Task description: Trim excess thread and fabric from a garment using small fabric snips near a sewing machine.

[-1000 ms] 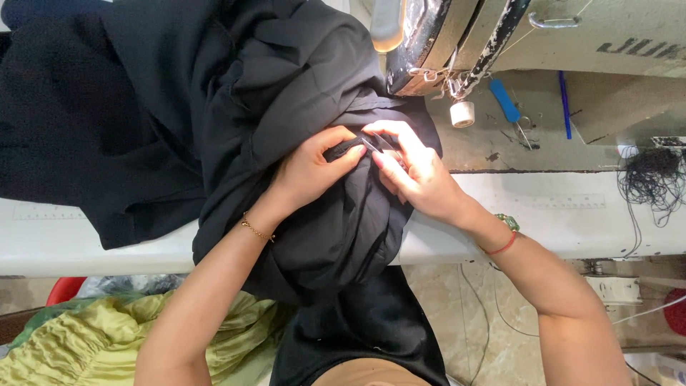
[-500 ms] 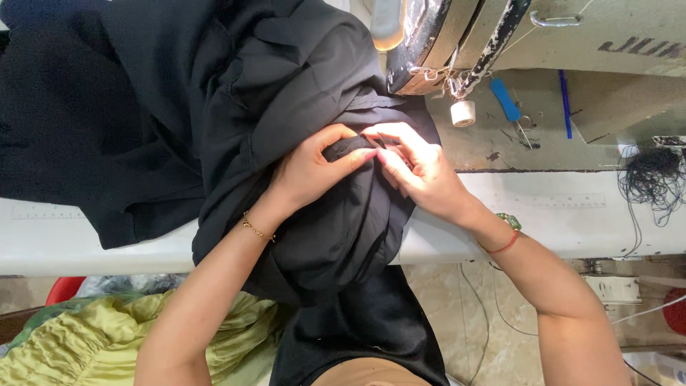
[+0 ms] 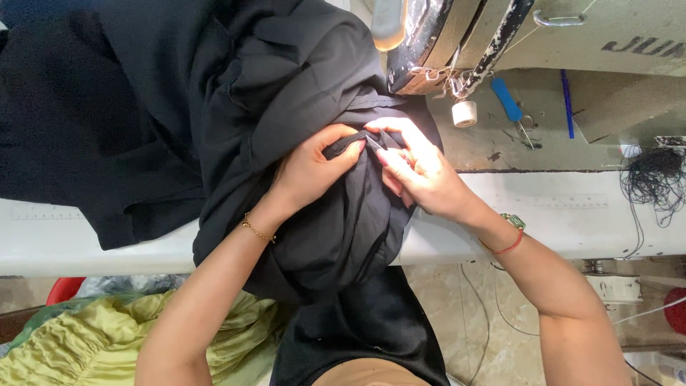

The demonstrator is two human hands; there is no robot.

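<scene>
left hand (image 3: 311, 168) pinching black fabric (image 3: 286, 86) fold | right hand (image 3: 421, 171) gripping same fold, just beside

1. The black cloth (image 3: 286, 143) is seen as matt, soft woven fabric, thrown into deep folds.
2. The sewing machine (image 3: 572, 32) is finished in cream painted metal, chipped and darkened at its head.
3. The worktop (image 3: 572, 207) is shown as smooth white laminate, worn and stained grey near the machine.
4. The green cloth (image 3: 86, 343) is gathered, with a slight sheen.
5. A blue tool (image 3: 507, 100) is made of smooth plastic.
6. The floor (image 3: 457, 314) is laid in glossy mottled stone.
</scene>
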